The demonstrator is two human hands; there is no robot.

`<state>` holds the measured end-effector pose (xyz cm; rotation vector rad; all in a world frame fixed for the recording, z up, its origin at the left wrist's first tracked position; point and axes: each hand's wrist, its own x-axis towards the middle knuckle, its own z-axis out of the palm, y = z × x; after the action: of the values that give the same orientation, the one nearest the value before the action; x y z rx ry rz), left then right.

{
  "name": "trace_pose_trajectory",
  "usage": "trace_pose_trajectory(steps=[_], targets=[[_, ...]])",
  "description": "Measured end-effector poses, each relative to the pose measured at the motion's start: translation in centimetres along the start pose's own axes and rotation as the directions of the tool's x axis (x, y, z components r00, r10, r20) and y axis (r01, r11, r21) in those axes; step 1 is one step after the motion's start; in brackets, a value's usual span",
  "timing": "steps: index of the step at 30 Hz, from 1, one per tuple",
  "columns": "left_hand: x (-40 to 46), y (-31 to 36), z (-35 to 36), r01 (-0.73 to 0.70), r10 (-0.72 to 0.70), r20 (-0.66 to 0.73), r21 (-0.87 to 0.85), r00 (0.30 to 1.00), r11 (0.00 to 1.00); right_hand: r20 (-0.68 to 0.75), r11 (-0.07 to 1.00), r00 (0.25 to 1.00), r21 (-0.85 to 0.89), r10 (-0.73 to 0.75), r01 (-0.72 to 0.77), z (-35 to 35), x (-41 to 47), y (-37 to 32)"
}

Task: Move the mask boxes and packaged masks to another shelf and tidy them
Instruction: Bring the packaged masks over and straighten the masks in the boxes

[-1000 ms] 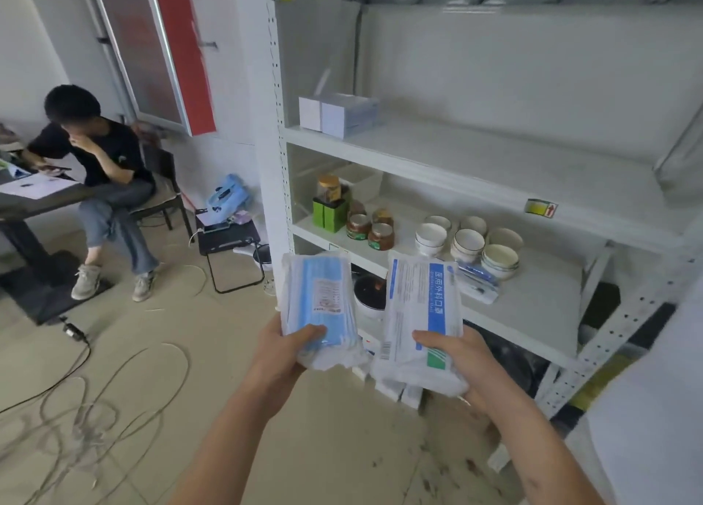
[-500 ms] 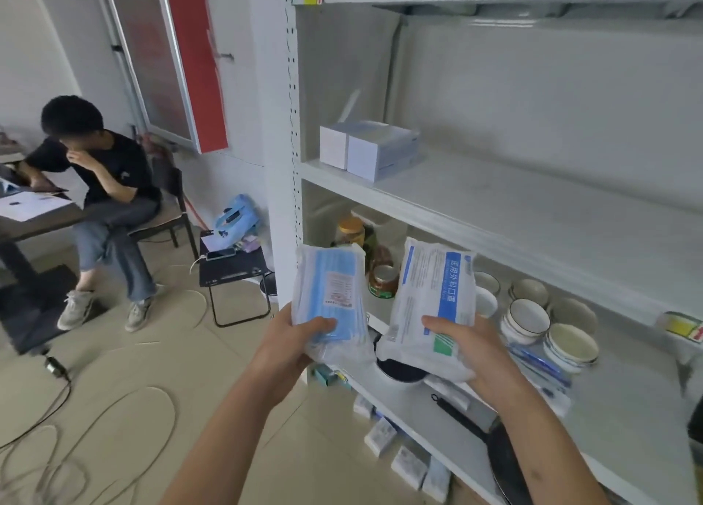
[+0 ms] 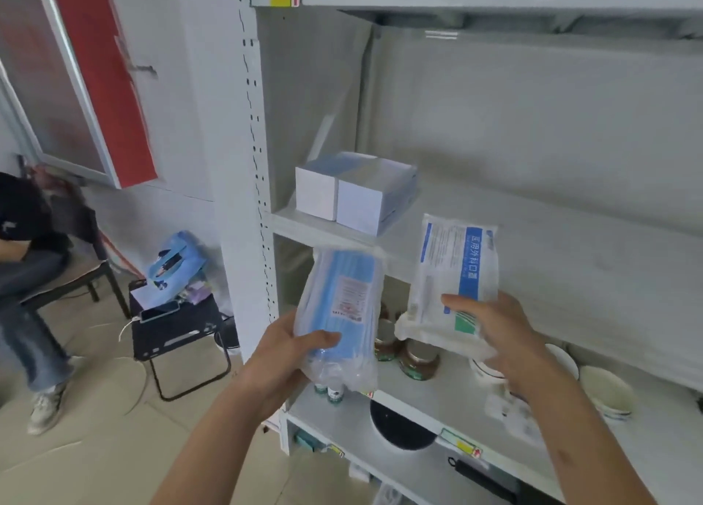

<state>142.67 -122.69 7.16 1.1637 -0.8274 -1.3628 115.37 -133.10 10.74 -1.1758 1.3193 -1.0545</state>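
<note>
My left hand (image 3: pixel 283 356) grips the lower end of a clear pack of blue masks (image 3: pixel 342 306), held upright. A white mask packet with a blue stripe (image 3: pixel 456 276) is held by my right hand (image 3: pixel 494 329) at its bottom edge. Both packs hover in front of the white shelf board (image 3: pixel 551 246), just below and right of two white mask boxes (image 3: pixel 353 196) that stand side by side at the shelf's left end.
The shelf below carries brown jars (image 3: pixel 416 358), small bottles (image 3: pixel 334 392) and stacked bowls (image 3: pixel 605 394). A black pan (image 3: pixel 399 428) lies lower down. Left of the rack post (image 3: pixel 253 200) stand a black stool (image 3: pixel 175 333) with items and a seated person (image 3: pixel 26 261).
I have stepped closer to the rack and raised both packs toward the shelf with the white boxes. Each hand keeps its grip.
</note>
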Motion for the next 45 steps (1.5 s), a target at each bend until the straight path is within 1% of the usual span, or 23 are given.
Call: trace_pose_trajectory(steps=[4, 8, 11, 16, 17, 19, 21, 24, 25, 27, 28, 29, 31, 33, 35, 37, 38, 39, 41, 42, 43, 44, 45], targets=[[3.5, 2.0, 0.5, -0.001, -0.007, 0.167, 0.051, 0.986, 0.999, -0.105, 1.000, 0.994, -0.020, -0.007, 0.005, -0.2, 3.7, -2.4], [7.4, 3.5, 2.4, 0.002, -0.039, 0.348, 0.106, 0.937, 0.994, -0.184, 0.998, 0.982, -0.042, -0.047, 0.040, -1.3, 7.6, -3.8], [10.5, 4.7, 3.9, -0.027, -0.027, 0.401, 0.128, 0.916, 0.991, -0.227, 0.996, 0.971, -0.052, -0.077, 0.067, -2.3, 10.6, -4.5], [15.0, 6.3, 6.3, -0.002, -0.037, 0.390, 0.099, 0.920, 0.995, -0.190, 0.994, 0.979, -0.090, -0.079, 0.063, -1.3, 14.9, -4.2], [15.9, 6.4, 6.6, 0.000, -0.038, 0.389, 0.097, 0.920, 0.995, -0.198, 0.990, 0.977, -0.129, -0.077, 0.052, -0.9, 15.4, -4.1], [17.4, 6.2, 7.2, 0.005, -0.040, 0.387, 0.091, 0.921, 0.996, -0.218, 0.947, 0.969, -0.318, -0.114, 0.040, -0.4, 15.6, -4.1], [18.5, 5.8, 7.5, 0.023, -0.054, 0.370, 0.087, 0.927, 0.996, -0.284, 0.901, 0.940, -0.431, -0.187, 0.049, -0.6, 15.1, -4.1], [19.7, 5.4, 8.3, 0.017, -0.056, 0.344, 0.114, 0.937, 0.993, -0.392, 0.905, 0.878, -0.415, -0.272, 0.095, -1.4, 13.7, -4.4], [20.3, 5.3, 8.5, 0.010, -0.056, 0.334, 0.136, 0.941, 0.991, -0.370, 0.917, 0.895, -0.388, -0.249, 0.095, -1.5, 13.4, -4.5], [21.0, 5.5, 9.1, -0.001, -0.055, 0.311, 0.177, 0.949, 0.984, -0.264, 0.941, 0.956, -0.336, -0.129, 0.034, -0.9, 13.0, -4.7], [21.3, 5.7, 9.3, -0.005, -0.056, 0.307, 0.194, 0.950, 0.981, -0.222, 0.936, 0.970, -0.351, -0.102, 0.019, -0.5, 13.1, -4.6], [21.5, 6.0, 9.5, -0.007, -0.058, 0.306, 0.207, 0.950, 0.978, -0.209, 0.921, 0.972, -0.390, -0.104, 0.015, 0.0, 13.3, -4.4], [21.8, 6.9, 9.7, 0.023, -0.089, 0.308, 0.212, 0.947, 0.977, -0.267, 0.891, 0.953, -0.454, -0.141, 0.004, 1.1, 13.9, -3.9], [21.8, 7.9, 9.5, 0.110, -0.172, 0.361, 0.184, 0.917, 0.977, -0.349, 0.900, 0.925, -0.435, -0.149, -0.019, 1.9, 14.3, -3.6], [21.6, 8.9, 8.4, 0.202, -0.262, 0.467, 0.176, 0.845, 0.963, -0.432, 0.901, 0.887, -0.432, -0.165, -0.043, 2.1, 14.6, -3.5], [21.5, 10.0, 6.3, 0.210, -0.287, 0.544, 0.200, 0.789, 0.957, -0.533, 0.887, 0.823, -0.455, -0.199, -0.081, 2.4, 14.7, -3.7], [21.5, 10.7, 4.9, 0.154, -0.252, 0.556, 0.218, 0.792, 0.964, -0.575, 0.879, 0.787, -0.468, -0.225, -0.091, 2.6, 14.8, -3.8], [21.6, 11.5, 3.5, 0.049, -0.175, 0.558, 0.234, 0.812, 0.971, -0.607, 0.870, 0.756, -0.482, -0.246, -0.103, 2.9, 14.8, -4.0], [22.1, 13.4, 0.9, -0.236, 0.082, 0.520, 0.237, 0.850, 0.942, -0.646, 0.848, 0.713, -0.512, -0.271, -0.141, 3.5, 15.1, -4.0], [22.4, 14.5, -0.3, -0.385, 0.240, 0.483, 0.227, 0.842, 0.895, -0.657, 0.840, 0.704, -0.518, -0.270, -0.161, 3.8, 15.4, -4.0], [22.9, 15.4, -1.4, -0.526, 0.399, 0.435, 0.222, 0.807, 0.821, -0.658, 0.832, 0.705, -0.526, -0.265, -0.178, 4.1, 15.6, -4.0], [23.5, 16.3, -2.4, -0.656, 0.551, 0.382, 0.248, 0.742, 0.713, -0.652, 0.826, 0.713, -0.531, -0.258, -0.186, 4.5, 15.9, -4.1], [24.3, 17.0, -3.2, -0.758, 0.681, 0.333, 0.313, 0.652, 0.572, -0.643, 0.826, 0.725, -0.531, -0.246, -0.191, 4.9, 16.2, -4.4]])
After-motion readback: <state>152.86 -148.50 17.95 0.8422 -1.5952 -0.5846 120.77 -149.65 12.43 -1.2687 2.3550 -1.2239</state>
